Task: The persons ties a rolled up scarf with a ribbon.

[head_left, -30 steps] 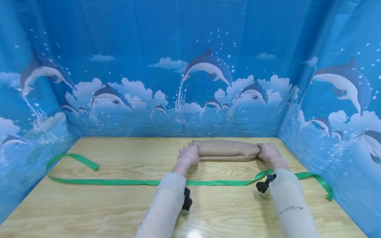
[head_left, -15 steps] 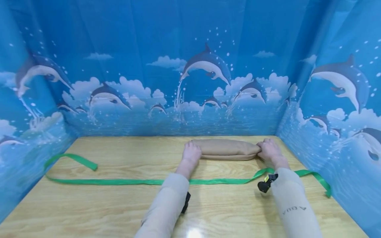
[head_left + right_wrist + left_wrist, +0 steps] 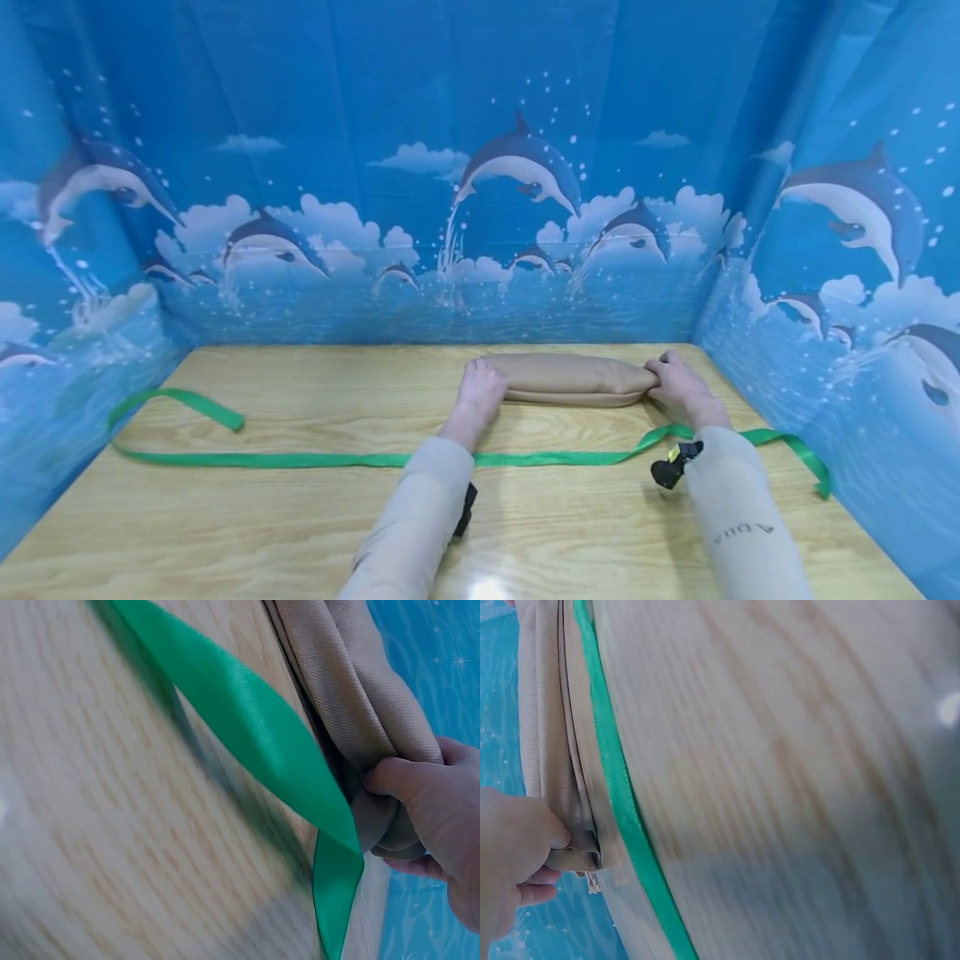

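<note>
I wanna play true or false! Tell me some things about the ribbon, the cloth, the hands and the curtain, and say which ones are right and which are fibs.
1. The green ribbon stretches across the wooden table. True.
2. The left hand holds one end of the brown cloth. True.
3. The right hand is holding the ribbon. False: it grips the other end of the cloth.
4. The ribbon is wrapped around the cloth. False: it runs along the person's side of the cloth, not around it.
5. The blue curtain has dolphins on it. True.
</note>
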A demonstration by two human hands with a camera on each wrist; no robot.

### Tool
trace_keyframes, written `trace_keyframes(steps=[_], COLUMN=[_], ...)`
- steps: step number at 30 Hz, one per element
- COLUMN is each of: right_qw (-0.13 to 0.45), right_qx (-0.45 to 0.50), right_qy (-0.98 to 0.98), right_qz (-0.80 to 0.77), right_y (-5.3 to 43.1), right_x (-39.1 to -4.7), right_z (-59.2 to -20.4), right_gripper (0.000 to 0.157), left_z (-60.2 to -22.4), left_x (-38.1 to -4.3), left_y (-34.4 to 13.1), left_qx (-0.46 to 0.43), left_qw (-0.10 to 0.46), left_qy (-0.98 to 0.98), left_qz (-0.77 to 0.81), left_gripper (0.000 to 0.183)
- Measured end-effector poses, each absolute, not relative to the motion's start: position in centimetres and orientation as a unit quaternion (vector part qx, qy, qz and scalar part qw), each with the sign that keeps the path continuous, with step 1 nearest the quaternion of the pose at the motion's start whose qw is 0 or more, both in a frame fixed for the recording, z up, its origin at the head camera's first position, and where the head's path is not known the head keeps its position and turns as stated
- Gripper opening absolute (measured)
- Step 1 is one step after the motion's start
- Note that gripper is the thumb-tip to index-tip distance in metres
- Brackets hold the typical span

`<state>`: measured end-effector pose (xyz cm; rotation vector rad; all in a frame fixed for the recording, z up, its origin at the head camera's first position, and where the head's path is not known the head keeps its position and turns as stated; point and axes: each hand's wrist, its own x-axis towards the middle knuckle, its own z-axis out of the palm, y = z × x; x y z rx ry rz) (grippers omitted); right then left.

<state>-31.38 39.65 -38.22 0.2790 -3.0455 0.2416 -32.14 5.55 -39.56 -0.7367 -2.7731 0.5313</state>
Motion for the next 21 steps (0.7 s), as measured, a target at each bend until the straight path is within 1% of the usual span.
trace_keyframes(steps=[8,13,15,21], right_qw=[0.044,0.042,0.039,0.042], right_qx=[0.106,0.101,0.098,0.095], right_qy=[-0.990,-0.991,-0.992,-0.992], right_qz=[0.077,0.075,0.075,0.067], right_y=[39.8,39.7,39.7,39.7], right_x=[-31.2,-31.1,-31.1,-31.2], right_z=[-38.4,-38.3,-38.2,-38.2], right_gripper=[0.028,0.027,0.029,0.031], left_z=[-39.3,-39.4,-39.4,-39.5], left_x=[-32.4,-32.6,-32.7,-32.8], left_y=[4.8,4.3,4.1,4.7], left_qx=[-0.282,-0.307,-0.313,-0.309], left_qw=[0.120,0.096,0.084,0.068], left_qy=[-0.939,-0.938,-0.939,-0.944], left_qz=[0.158,0.127,0.113,0.097], left_gripper=[0.024,0.031,0.037,0.037])
